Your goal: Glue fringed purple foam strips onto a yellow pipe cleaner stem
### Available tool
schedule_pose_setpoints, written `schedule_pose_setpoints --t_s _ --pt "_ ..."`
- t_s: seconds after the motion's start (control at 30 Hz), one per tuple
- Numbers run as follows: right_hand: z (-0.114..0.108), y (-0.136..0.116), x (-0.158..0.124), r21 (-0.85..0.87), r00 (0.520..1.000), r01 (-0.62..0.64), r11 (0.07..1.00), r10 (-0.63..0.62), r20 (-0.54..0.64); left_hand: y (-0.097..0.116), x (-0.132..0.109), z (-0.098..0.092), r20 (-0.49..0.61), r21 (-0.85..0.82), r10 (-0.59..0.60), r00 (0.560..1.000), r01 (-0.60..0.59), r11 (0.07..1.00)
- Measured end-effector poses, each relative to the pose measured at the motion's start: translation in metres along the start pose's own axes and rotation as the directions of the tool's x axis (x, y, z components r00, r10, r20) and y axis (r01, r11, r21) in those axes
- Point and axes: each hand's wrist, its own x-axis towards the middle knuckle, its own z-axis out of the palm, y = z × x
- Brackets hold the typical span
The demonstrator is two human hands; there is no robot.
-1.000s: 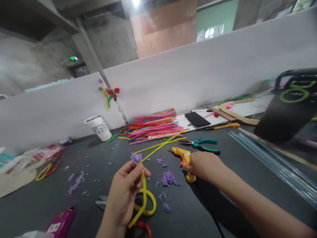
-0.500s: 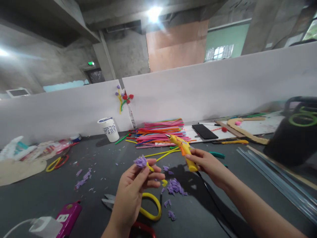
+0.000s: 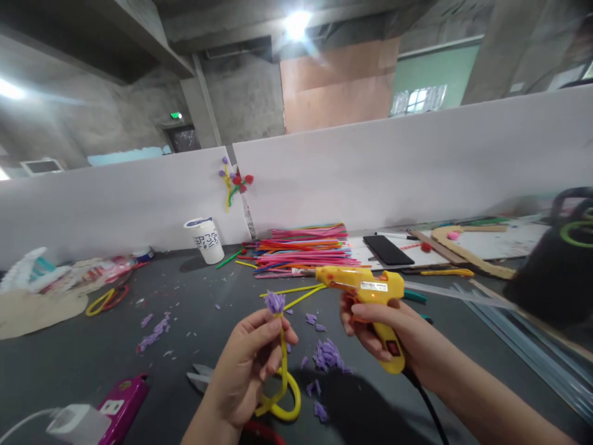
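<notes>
Between thumb and fingers, my left hand (image 3: 250,355) pinches a flower (image 3: 275,303) with a purple tufted head and a bent yellow pipe-cleaner stem. My right hand (image 3: 389,327) is wrapped round the handle of a yellow hot glue gun (image 3: 361,284). Its nozzle points left, above and to the right of the purple head and apart from it. A clear glue stick (image 3: 454,292) juts from the gun's rear. Under my left hand lie scissors with yellow handles (image 3: 294,402), partly hidden. A pile of purple cut pieces (image 3: 328,356) lies between my hands.
Bundled coloured pipe cleaners (image 3: 306,250) lie at the back beside a white cup (image 3: 205,241) and a black phone (image 3: 388,250). A magenta power strip (image 3: 127,408) is front left. Clear glue sticks (image 3: 546,352) and a dark container (image 3: 551,272) are at right.
My right hand has turned the glue gun side-on, nozzle now pointing left. My left hand has turned the flower upright, showing its yellow stem.
</notes>
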Motion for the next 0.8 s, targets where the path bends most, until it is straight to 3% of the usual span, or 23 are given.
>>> schedule_pose_setpoints --t_s 0.13,0.23,0.27,0.33,0.37,0.4,0.6,0.7,0.8 --pt "0.005 0.01 -0.009 -0.101 0.991 0.106 0.989 -0.113 -0.069 -0.003 0.0 0.004 -0.096 0.077 0.023 0.995 -0.016 0.997" --pt "0.002 0.026 -0.016 -0.226 0.972 0.132 0.965 -0.17 -0.16 -0.006 -0.003 0.006 -0.204 0.254 0.215 0.955 -0.16 0.954" --pt "0.0 0.03 -0.018 -0.26 0.97 0.118 0.958 -0.168 -0.178 -0.008 -0.006 0.006 -0.212 0.342 0.325 0.921 -0.242 0.908" --pt "-0.002 0.036 -0.019 -0.302 0.966 0.083 0.95 -0.151 -0.208 -0.012 -0.013 0.006 -0.159 0.541 0.589 0.793 -0.429 0.723" --pt "-0.003 0.036 -0.019 -0.312 0.966 0.066 0.948 -0.139 -0.216 -0.014 -0.017 0.006 -0.098 0.586 0.674 0.732 -0.505 0.634" --pt "-0.003 0.036 -0.018 -0.322 0.968 0.052 0.945 -0.127 -0.217 -0.016 -0.021 0.007 -0.042 0.601 0.71 0.703 -0.55 0.58" --pt "0.001 0.027 -0.017 -0.34 0.975 0.015 0.94 -0.089 -0.204 -0.021 -0.031 0.014 0.081 0.626 0.692 0.717 -0.577 0.525" --pt "0.002 0.026 -0.019 -0.388 0.971 0.071 0.919 -0.153 -0.184 -0.024 -0.027 0.012 0.112 0.643 0.718 0.687 -0.601 0.475" --pt "0.001 0.026 -0.021 -0.426 0.962 0.158 0.891 -0.236 -0.138 -0.026 -0.022 0.003 0.147 0.674 0.768 0.624 -0.631 0.384"
